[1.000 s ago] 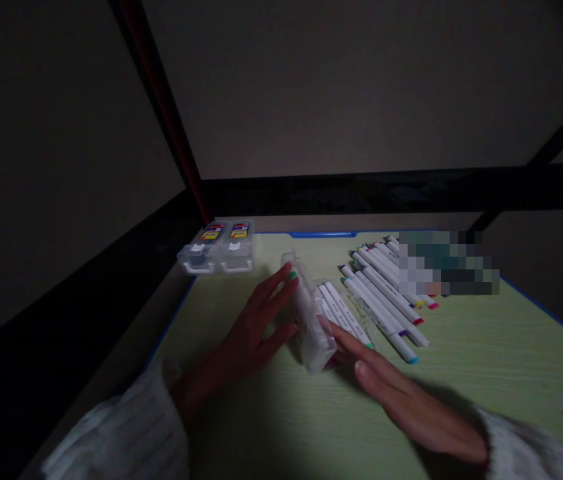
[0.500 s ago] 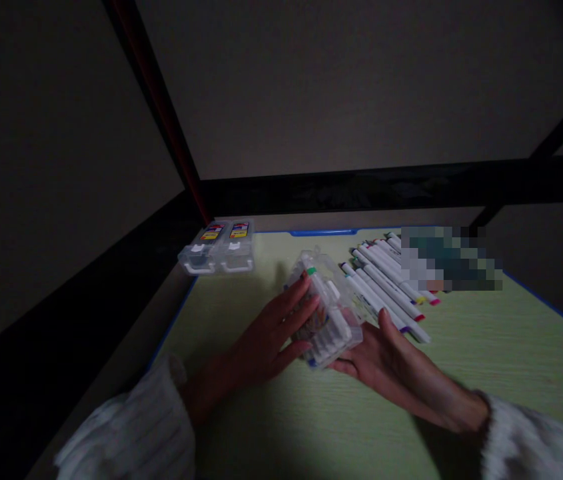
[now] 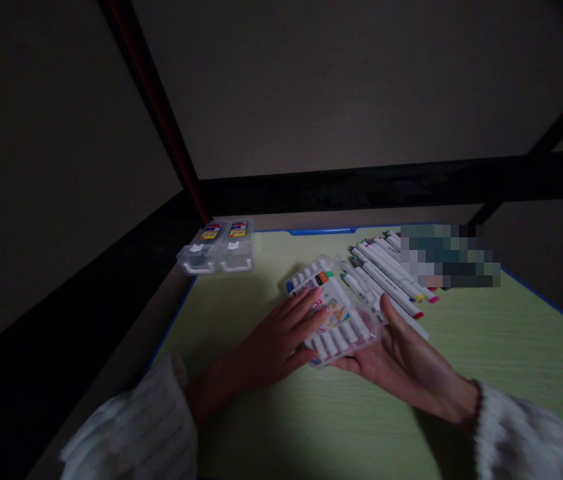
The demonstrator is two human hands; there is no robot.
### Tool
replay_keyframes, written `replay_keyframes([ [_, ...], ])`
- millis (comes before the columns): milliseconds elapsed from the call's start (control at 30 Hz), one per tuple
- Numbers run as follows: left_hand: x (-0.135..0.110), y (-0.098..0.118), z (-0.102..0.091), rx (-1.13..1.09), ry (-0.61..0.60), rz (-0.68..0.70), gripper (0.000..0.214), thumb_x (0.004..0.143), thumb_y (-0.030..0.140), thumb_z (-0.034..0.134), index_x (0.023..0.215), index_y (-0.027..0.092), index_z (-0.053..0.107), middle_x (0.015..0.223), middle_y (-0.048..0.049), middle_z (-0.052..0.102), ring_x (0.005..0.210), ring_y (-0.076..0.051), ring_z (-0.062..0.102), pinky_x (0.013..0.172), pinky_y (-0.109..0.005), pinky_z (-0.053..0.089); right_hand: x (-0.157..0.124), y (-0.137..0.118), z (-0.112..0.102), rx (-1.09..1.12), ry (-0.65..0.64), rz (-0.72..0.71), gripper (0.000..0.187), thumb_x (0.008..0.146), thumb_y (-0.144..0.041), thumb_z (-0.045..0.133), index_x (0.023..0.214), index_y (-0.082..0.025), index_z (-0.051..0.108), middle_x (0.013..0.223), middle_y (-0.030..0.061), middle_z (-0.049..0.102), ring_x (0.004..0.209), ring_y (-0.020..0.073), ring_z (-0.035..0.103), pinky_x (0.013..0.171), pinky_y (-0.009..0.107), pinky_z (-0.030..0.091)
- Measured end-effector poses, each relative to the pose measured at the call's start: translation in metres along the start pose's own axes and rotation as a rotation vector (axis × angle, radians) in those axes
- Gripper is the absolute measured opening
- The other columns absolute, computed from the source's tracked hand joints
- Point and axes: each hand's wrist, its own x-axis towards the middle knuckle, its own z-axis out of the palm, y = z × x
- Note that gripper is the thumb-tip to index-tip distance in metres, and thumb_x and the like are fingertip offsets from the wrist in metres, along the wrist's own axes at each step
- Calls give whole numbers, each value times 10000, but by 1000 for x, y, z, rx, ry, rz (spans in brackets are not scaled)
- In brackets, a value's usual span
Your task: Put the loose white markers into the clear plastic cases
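Note:
A clear plastic marker case is held between my two hands above the table. White markers show inside it, around a printed card with orange and coloured artwork. Across the card lie the stretched fingers of my left hand, its thumb at the case's near edge. My right hand supports the case from below at its right end, thumb raised and apart; some of its fingers are hidden beneath. Just behind, several loose white markers with coloured ends lie side by side.
Two clear plastic cases with white handles stand at the table's far left corner. The pale green table has a blue edge, with a blue strip at the back. A pixelated dark green patch covers something at the far right.
The marker case has turned so its printed face points up towards me; before, it was tilted with its side showing. Both hands stay on it, shifted slightly.

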Motion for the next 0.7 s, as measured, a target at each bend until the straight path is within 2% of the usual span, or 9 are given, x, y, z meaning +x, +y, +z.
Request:
replay_keyframes([
  [167,1,0,2,17,-45,-11,594,924,477,203,1382,99,227,1474,-171,173,1377,-248,84,1115,-434,167,-2,3,-7,282,23,63,623,888,-600,123,1120,-213,553,1064,75,653,995,174,612,887,358,463],
  [300,1,0,2,11,-62,-22,583,924,483,203,1388,131,217,1476,-153,183,1378,-239,85,1112,-446,164,-1,2,-10,361,24,75,580,879,-600,230,1033,-193,613,993,74,679,967,186,623,877,353,476],
  [433,1,0,2,-7,-82,-30,595,920,496,203,1389,131,224,1475,-154,186,1378,-243,89,1112,-444,159,-1,-2,-11,314,92,33,429,867,-520,384,961,-188,640,946,72,693,956,196,626,842,342,507],
  [567,1,0,3,-19,-91,-41,593,920,490,215,1393,132,218,1478,-148,180,1377,-245,91,1115,-442,151,-3,-7,-14,172,236,-41,262,801,-418,553,924,-206,646,981,60,688,963,205,625,822,326,529],
  [700,0,-1,4,-31,-104,-56,580,920,476,263,1405,166,186,1488,-122,157,1378,-246,86,1114,-450,156,-4,-6,-20,14,399,-91,224,741,-342,634,923,-213,644,1057,64,668,997,215,616,854,317,522],
])
